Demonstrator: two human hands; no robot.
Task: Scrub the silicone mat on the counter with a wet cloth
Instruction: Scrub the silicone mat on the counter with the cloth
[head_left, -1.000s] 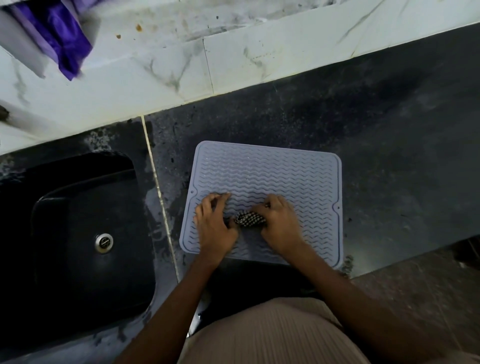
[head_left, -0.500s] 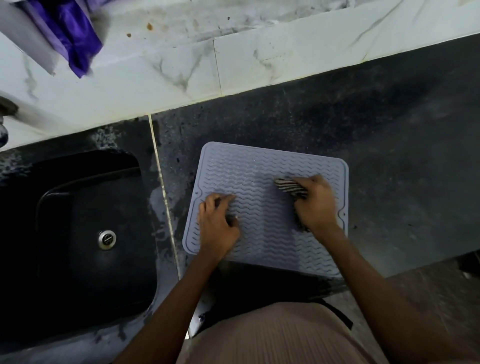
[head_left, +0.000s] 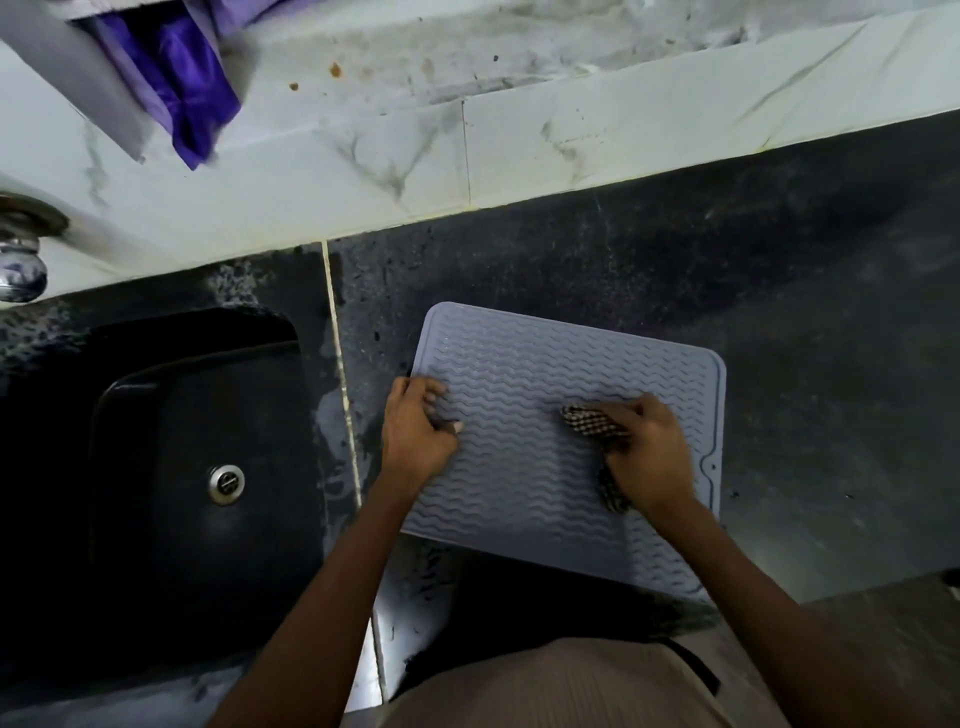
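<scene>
Left hand (head_left: 418, 434): fingers curled, pinning the mat (head_left: 524, 467) edge.
Right hand (head_left: 649, 457): closed around the cloth (head_left: 589, 423).
Risk: mat may slide on the wet counter (head_left: 805, 338) if the pin loosens.

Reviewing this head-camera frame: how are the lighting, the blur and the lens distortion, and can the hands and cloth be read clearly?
Head view: dim, uneven light; the sink is nearly black, the wall tiles brightest. Wide-angle bending curves the counter edge. The mat ridges are sharp; slight softness on the right hand and checked cloth; the left hand is clear. No strong glare.
</scene>
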